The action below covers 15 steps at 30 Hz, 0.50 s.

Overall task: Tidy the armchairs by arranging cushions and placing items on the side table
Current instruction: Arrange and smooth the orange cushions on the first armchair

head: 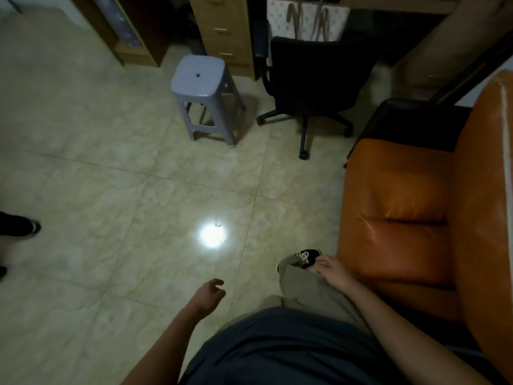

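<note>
An orange leather armchair (402,218) fills the right side, its seat bare. I stand just left of it. My right hand (331,269) hangs by my thigh close to the armchair's front edge, fingers relaxed, holding nothing. My left hand (211,294) hangs lower centre over the floor, fingers loosely curled and empty. No cushion shows in this view.
A grey-blue plastic stool (198,76) stands on the tiled floor at upper centre. A black office chair (316,76) is to its right, with a patterned bag (305,20) behind. A wooden drawer unit (222,29) lines the back. Another person's dark shoe (19,225) is at far left.
</note>
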{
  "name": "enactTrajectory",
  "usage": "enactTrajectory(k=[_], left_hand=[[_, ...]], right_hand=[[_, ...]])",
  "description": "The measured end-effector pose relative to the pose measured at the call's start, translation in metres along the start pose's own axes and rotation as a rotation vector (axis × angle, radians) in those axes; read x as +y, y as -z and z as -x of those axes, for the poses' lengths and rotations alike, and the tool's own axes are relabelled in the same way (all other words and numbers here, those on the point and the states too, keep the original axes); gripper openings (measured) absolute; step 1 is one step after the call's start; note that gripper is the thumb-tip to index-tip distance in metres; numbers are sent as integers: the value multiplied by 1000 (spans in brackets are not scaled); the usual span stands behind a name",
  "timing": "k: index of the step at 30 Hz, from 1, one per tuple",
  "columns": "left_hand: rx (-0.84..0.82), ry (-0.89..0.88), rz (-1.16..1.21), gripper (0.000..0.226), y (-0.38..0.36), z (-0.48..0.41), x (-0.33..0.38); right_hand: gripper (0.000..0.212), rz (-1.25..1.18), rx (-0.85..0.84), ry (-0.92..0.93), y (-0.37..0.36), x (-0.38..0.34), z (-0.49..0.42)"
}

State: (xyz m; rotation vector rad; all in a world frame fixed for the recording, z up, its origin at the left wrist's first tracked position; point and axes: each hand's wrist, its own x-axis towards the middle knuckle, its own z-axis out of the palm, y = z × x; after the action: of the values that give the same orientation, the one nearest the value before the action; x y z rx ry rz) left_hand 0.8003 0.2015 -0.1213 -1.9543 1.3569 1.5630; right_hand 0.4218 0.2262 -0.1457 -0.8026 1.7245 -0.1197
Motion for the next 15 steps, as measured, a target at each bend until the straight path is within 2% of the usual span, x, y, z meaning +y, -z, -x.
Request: enactTrajectory(k=[2,8,12,15], left_hand=[[17,-38,-11,39,20,-12,41],[78,-135,3,31,64,-60,176],[16,-124,-57,36,73,-91,244],[-32,-180,-200,35,80,-129,301]], right_hand=[[23,24,17,21,33,-16,-27],[36,-41,56,75,141,-82,-76],[41,-179,159,49,197,-100,-79],[45,-273,236,25,225,-100,-85]])
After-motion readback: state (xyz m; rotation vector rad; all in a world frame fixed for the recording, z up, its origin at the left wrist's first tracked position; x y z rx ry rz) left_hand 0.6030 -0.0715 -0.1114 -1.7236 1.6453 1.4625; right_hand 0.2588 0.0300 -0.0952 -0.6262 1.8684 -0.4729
